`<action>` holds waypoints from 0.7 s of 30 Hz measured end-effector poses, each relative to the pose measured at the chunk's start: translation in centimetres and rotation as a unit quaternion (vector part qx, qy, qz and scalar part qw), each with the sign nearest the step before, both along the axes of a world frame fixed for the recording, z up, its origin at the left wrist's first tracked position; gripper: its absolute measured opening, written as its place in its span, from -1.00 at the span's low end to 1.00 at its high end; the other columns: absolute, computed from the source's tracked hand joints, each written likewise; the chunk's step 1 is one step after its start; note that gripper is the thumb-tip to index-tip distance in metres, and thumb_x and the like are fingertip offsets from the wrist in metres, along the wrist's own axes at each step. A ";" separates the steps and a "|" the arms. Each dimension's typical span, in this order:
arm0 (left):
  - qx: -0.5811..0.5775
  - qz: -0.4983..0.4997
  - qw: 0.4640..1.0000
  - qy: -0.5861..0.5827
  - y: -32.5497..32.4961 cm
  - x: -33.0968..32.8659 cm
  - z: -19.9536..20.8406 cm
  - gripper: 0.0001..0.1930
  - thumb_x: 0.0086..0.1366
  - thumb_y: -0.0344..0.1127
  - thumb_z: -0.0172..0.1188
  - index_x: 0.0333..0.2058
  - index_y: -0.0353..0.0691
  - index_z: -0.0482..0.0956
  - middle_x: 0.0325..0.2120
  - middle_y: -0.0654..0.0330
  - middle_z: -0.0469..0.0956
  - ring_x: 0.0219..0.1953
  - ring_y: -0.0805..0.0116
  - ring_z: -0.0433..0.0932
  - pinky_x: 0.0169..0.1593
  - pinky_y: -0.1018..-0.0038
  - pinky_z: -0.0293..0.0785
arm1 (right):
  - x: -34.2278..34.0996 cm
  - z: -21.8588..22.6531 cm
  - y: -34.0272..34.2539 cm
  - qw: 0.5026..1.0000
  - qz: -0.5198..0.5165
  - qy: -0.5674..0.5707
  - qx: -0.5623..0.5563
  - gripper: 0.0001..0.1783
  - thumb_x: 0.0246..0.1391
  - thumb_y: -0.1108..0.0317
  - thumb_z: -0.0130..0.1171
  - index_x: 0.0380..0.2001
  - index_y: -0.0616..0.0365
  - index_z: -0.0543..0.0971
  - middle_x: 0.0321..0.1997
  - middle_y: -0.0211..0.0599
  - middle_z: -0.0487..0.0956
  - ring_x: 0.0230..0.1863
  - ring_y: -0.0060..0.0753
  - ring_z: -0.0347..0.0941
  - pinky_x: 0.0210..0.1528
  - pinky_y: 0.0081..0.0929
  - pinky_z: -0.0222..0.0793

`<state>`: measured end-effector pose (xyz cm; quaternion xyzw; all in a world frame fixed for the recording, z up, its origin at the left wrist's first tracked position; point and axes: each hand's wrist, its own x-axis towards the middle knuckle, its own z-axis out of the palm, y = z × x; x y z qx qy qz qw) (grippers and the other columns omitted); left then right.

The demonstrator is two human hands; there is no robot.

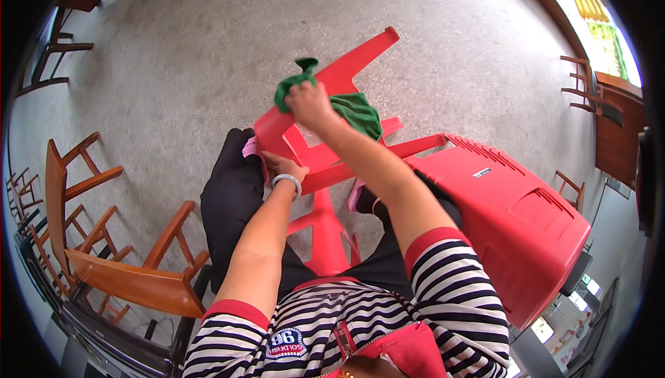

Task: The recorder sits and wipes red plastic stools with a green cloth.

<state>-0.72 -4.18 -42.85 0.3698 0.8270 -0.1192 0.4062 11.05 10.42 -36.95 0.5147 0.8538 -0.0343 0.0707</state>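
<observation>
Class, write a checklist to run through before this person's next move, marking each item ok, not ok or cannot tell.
1. Green cloth in the right hand: ok, gripped.
2. Left hand on the red seat: ok, touching it.
3. Red seat upright: not ok, tipped over.
4. Wooden chairs at left clear of the red seat: ok, apart.
5. Red seat free of dirt: cannot tell.

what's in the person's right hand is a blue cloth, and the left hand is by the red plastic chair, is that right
Not quite: the cloth in the right hand is green, not blue, as the head view shows. The left hand is indeed by the red plastic chair.
</observation>
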 end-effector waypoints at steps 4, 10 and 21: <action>0.026 0.021 0.999 -0.017 -0.8 -0.4 0.4 0.51 -0.12 -0.10 0.56 0.34 -0.33 -0.70 0.41 -0.32 -0.22 0.47 -0.13 -0.10 0.47 0.14 -0.04 | 6.3 0.8 5.1 0.993 -0.078 -0.067 0.059 -0.83 0.05 0.27 0.08 -0.32 -0.14 0.64 -0.25 -0.48 0.61 -0.08 -0.32 0.52 -0.22 -0.17 0.36; -0.073 0.053 0.989 -0.114 1.4 0.5 4.4 0.50 -0.06 -0.16 0.54 0.33 -0.25 -0.77 0.42 -0.33 -0.33 0.46 -0.19 -0.12 0.46 0.07 -0.04 | 16.3 3.9 11.3 0.959 -0.251 -0.130 0.014 -0.68 0.15 0.28 -0.02 -0.11 -0.11 0.65 0.08 -0.42 0.58 0.22 -0.21 0.41 0.10 0.07 0.32; -0.110 -0.026 0.986 -0.122 0.7 3.0 1.2 0.49 0.01 -0.02 0.51 0.33 -0.21 -0.79 0.43 -0.29 -0.27 0.46 -0.25 -0.13 0.42 -0.14 -0.08 | -0.2 -4.0 0.7 0.990 -0.117 -0.081 -0.025 -0.78 0.03 0.21 0.11 -0.34 -0.07 0.70 -0.22 -0.41 0.62 -0.12 -0.32 0.51 -0.28 -0.13 0.39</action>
